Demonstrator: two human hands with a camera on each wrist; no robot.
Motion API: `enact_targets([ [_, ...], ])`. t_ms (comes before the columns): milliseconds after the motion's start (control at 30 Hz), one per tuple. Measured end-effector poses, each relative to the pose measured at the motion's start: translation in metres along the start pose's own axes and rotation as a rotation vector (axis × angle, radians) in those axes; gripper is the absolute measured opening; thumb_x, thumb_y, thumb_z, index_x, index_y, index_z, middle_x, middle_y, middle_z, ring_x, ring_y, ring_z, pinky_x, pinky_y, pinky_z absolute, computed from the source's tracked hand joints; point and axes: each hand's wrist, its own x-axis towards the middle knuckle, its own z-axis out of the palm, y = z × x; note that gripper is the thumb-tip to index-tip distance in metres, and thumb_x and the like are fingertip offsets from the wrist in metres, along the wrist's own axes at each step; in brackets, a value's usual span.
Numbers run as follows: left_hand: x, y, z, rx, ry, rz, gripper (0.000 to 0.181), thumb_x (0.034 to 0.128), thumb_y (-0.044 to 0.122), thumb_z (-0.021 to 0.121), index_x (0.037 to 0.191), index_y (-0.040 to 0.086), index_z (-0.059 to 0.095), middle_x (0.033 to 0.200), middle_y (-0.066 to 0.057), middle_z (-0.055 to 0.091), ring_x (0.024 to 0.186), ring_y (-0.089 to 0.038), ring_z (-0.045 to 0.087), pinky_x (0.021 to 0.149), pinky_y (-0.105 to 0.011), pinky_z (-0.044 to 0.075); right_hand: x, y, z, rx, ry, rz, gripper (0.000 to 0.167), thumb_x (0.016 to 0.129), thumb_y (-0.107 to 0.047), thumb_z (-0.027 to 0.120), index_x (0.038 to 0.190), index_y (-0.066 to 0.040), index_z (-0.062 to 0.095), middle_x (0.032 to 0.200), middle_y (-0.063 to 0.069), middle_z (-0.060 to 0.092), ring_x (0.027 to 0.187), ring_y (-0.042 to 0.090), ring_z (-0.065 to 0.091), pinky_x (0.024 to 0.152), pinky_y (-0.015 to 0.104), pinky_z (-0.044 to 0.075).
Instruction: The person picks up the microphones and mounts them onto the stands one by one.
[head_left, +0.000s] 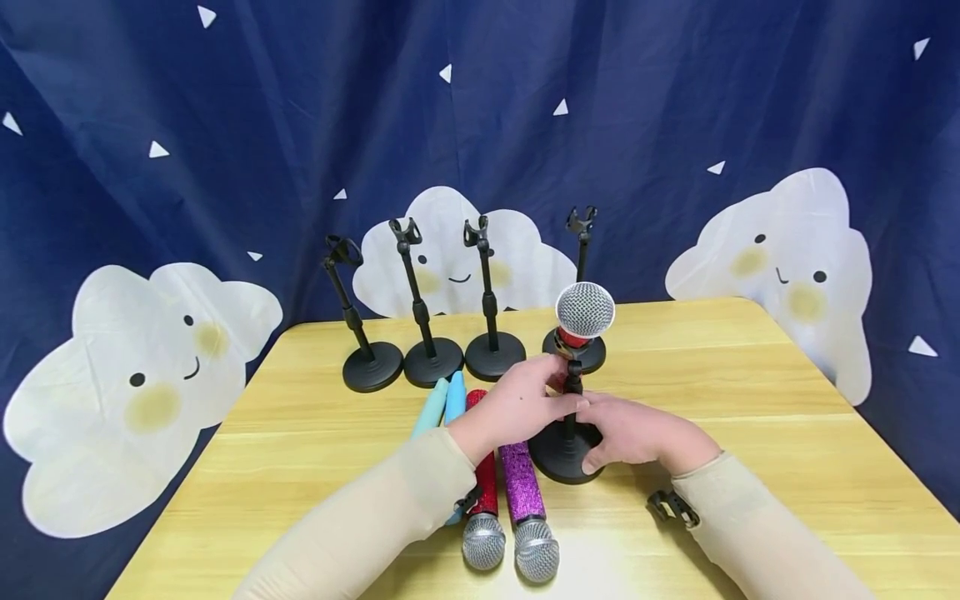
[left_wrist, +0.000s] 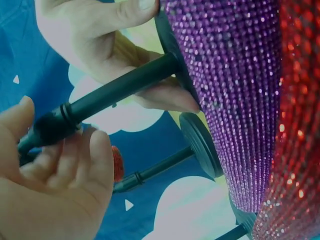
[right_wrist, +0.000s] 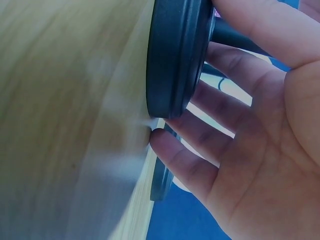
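A black microphone stand (head_left: 555, 458) stands near the middle of the table between my hands. At its top is a microphone with a silver mesh head (head_left: 585, 310) and a red body, mostly hidden by the left hand. My left hand (head_left: 517, 404) curls round the upper pole (left_wrist: 55, 125), thumb on the near side and fingers behind it. My right hand (head_left: 641, 432) grips the round base (right_wrist: 175, 60) with the thumb over it and the fingers at its far edge. In the right wrist view the little finger touches the tabletop.
Several black stands with clips, such as the leftmost stand (head_left: 373, 367), line the table's back. A red glittery microphone (head_left: 486, 492), a purple one (head_left: 522, 483) and two light blue handles (head_left: 432, 408) lie by the left forearm. Behind the table (head_left: 795, 500) hangs a blue curtain (head_left: 600, 150).
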Motion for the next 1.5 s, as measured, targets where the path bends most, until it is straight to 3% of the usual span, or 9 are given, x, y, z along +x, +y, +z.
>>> enact_targets([
  [200, 0.002, 0.0, 0.003, 0.047, 0.001, -0.008, 0.014, 0.0969, 0.022, 0.072, 0.108, 0.017, 0.064, 0.1, 0.005, 0.065, 0.084, -0.006, 0.065, 0.073, -0.023, 0.055, -0.001, -0.002, 0.001, 0.023, -0.003, -0.015, 0.043, 0.072, -0.023, 0.087, 0.11, -0.012, 0.071, 0.144, 0.011, 0.051, 0.128, 0.03, 0.051, 0.106, 0.049, 0.041],
  [533, 0.006, -0.002, -0.006, 0.127, -0.133, 0.077, 0.029, 0.1029, 0.018, 0.061, 0.131, 0.012, 0.064, 0.122, 0.003, 0.066, 0.107, -0.003, 0.062, 0.088, -0.021, 0.051, -0.001, -0.002, -0.002, 0.032, -0.001, -0.034, 0.062, 0.07, -0.022, 0.088, 0.128, -0.01, 0.068, 0.146, 0.012, 0.049, 0.129, 0.031, 0.051, 0.106, 0.05, 0.041],
  [733, 0.007, 0.008, -0.007, 0.279, -0.056, 0.026, 0.018, 0.0958, 0.031, 0.073, 0.107, 0.017, 0.069, 0.101, 0.006, 0.065, 0.089, -0.004, 0.064, 0.08, -0.024, 0.052, 0.0, -0.003, -0.002, 0.019, -0.007, -0.016, 0.047, 0.072, -0.022, 0.088, 0.114, -0.011, 0.07, 0.146, 0.011, 0.049, 0.129, 0.03, 0.051, 0.106, 0.049, 0.041],
  [900, 0.009, 0.014, -0.011, 0.245, -0.052, -0.006, 0.012, 0.0942, 0.027, 0.075, 0.096, 0.018, 0.067, 0.087, 0.009, 0.065, 0.074, -0.002, 0.064, 0.071, -0.023, 0.052, 0.001, -0.004, -0.006, 0.022, -0.011, -0.042, 0.055, 0.074, -0.02, 0.087, 0.124, -0.008, 0.067, 0.147, 0.01, 0.048, 0.132, 0.031, 0.048, 0.107, 0.049, 0.041],
  [1067, 0.011, 0.015, -0.015, 0.213, -0.136, 0.035, 0.011, 0.0978, 0.021, 0.07, 0.106, 0.014, 0.068, 0.094, 0.008, 0.068, 0.08, -0.001, 0.065, 0.075, -0.02, 0.053, 0.001, -0.003, -0.01, 0.028, -0.004, -0.052, 0.066, 0.073, -0.021, 0.088, 0.133, -0.01, 0.065, 0.149, 0.014, 0.047, 0.131, 0.034, 0.049, 0.107, 0.052, 0.04],
  [1200, 0.011, 0.015, -0.015, 0.174, -0.197, 0.005, 0.015, 0.0997, 0.02, 0.067, 0.113, 0.013, 0.068, 0.099, 0.007, 0.07, 0.079, -0.003, 0.069, 0.077, -0.02, 0.053, 0.0, -0.003, -0.007, 0.031, -0.014, -0.041, 0.062, 0.073, -0.021, 0.087, 0.131, -0.01, 0.066, 0.149, 0.014, 0.047, 0.131, 0.033, 0.049, 0.107, 0.051, 0.04],
  [1267, 0.009, 0.014, -0.014, 0.234, -0.193, -0.007, 0.015, 0.1005, 0.024, 0.066, 0.111, 0.013, 0.068, 0.095, 0.006, 0.071, 0.078, -0.003, 0.068, 0.076, -0.022, 0.053, 0.0, -0.003, -0.005, 0.033, -0.017, -0.035, 0.057, 0.073, -0.02, 0.086, 0.126, -0.01, 0.069, 0.148, 0.013, 0.048, 0.13, 0.031, 0.05, 0.106, 0.05, 0.041],
  [1367, 0.005, 0.013, -0.012, 0.411, -0.166, -0.006, 0.02, 0.1014, 0.034, 0.064, 0.111, 0.016, 0.068, 0.093, 0.007, 0.071, 0.084, -0.006, 0.067, 0.077, -0.029, 0.053, 0.0, -0.004, -0.004, 0.031, -0.012, -0.026, 0.05, 0.071, -0.02, 0.087, 0.118, -0.012, 0.071, 0.145, 0.011, 0.05, 0.126, 0.028, 0.052, 0.104, 0.048, 0.043],
  [1500, -0.004, 0.007, -0.006, 0.672, -0.189, 0.054, 0.027, 0.1015, 0.041, 0.06, 0.117, 0.022, 0.072, 0.102, 0.009, 0.07, 0.097, -0.008, 0.065, 0.081, -0.033, 0.053, -0.001, -0.004, -0.003, 0.027, 0.0, -0.029, 0.052, 0.071, -0.019, 0.086, 0.119, -0.013, 0.071, 0.143, 0.011, 0.051, 0.123, 0.028, 0.054, 0.103, 0.049, 0.044],
])
